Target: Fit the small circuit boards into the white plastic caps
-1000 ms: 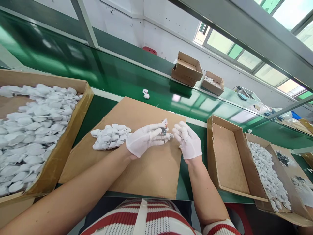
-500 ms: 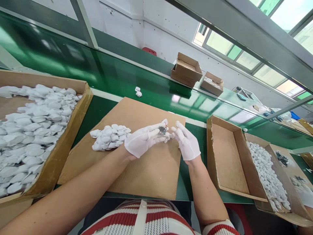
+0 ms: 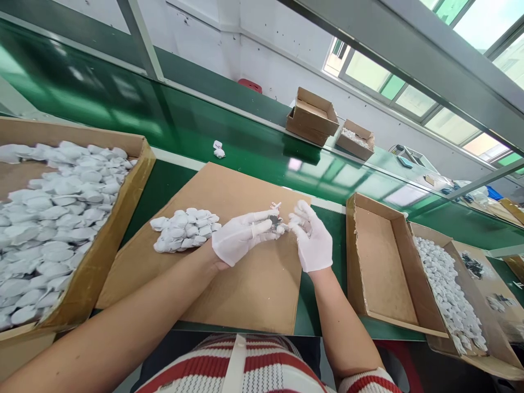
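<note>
My left hand [image 3: 241, 234], in a white glove, is closed around a small dark circuit part [image 3: 275, 220]. A thin piece with red and white on it sticks up above those fingers. My right hand [image 3: 314, 239], gloved as well, is just to the right with its fingers bent and tips pinched close to the part. Whatever lies between the right fingertips is too small to make out. Both hands are above a flat cardboard sheet [image 3: 245, 295]. Left of them on the sheet sits a pile of small white pouch-like pieces [image 3: 184, 230].
A large carton [image 3: 139, 180] of similar white pieces stands at the left. To the right are a shallow cardboard box [image 3: 382, 262] and another box of white pieces [image 3: 448, 295]. Beyond the sheet runs a green belt [image 3: 176, 131] carrying a small white piece [image 3: 219, 149].
The small white piece on the green belt has shifted left. My right hand's fingers have curled in more, and the left hand has turned slightly with the part.
</note>
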A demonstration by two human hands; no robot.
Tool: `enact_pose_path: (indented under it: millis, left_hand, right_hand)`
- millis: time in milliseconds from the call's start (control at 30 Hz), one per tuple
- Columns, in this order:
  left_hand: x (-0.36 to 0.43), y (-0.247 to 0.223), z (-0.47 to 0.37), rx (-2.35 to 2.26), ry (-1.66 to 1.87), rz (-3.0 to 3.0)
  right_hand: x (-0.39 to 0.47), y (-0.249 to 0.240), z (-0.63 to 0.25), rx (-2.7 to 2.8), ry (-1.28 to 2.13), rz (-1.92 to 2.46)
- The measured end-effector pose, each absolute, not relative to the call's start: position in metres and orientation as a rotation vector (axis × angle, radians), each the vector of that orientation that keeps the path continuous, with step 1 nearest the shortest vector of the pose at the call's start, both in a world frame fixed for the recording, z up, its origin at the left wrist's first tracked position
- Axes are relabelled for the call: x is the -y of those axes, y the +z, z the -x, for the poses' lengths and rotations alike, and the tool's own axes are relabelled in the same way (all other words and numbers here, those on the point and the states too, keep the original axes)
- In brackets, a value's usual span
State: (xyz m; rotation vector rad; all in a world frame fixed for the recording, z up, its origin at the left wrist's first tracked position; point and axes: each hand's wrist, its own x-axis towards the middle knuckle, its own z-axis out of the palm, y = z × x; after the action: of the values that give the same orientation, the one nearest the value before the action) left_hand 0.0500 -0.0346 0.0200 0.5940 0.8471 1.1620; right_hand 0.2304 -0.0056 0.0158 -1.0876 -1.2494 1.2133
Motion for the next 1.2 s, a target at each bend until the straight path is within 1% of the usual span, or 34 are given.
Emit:
enact_pose_path:
  millis: [67, 233, 467, 733, 967, 1033, 1200]
  left_hand:
    - [0.035, 0.017, -0.05, -0.858, 1.151, -0.605]
    - [0.04, 0.017, -0.054, -0.842, 1.145, -0.682]
    - [0.042, 0.021, -0.054, -0.827, 1.2, -0.689]
    - [0.043, 0.007, -0.054, -0.823, 1.207, -0.665]
    - [0.04, 0.011, -0.05, -0.801, 1.208, -0.641]
    - [0.04, 0.01, -0.051, -0.824, 1.214, -0.627]
    - [0.039, 0.005, -0.053, -0.885, 1.266, -0.576]
  right_hand:
    - [0.01, 0.018, -0.225, 1.218, 1.192, 1.07]
    - [0.019, 0.024, -0.219, 1.418, 0.939, 0.973]
    - [0.011, 0.026, -0.233, 1.873, 0.95, 0.867]
    - [0.014, 0.019, -0.233, 1.97, 0.853, 0.928]
    - [0.024, 0.022, -0.229, 2.095, 0.478, 0.966]
    - [0.025, 0.023, -0.228, 2.117, 0.474, 0.946]
    - [0.019, 0.019, -0.22, 2.175, 0.624, 0.849]
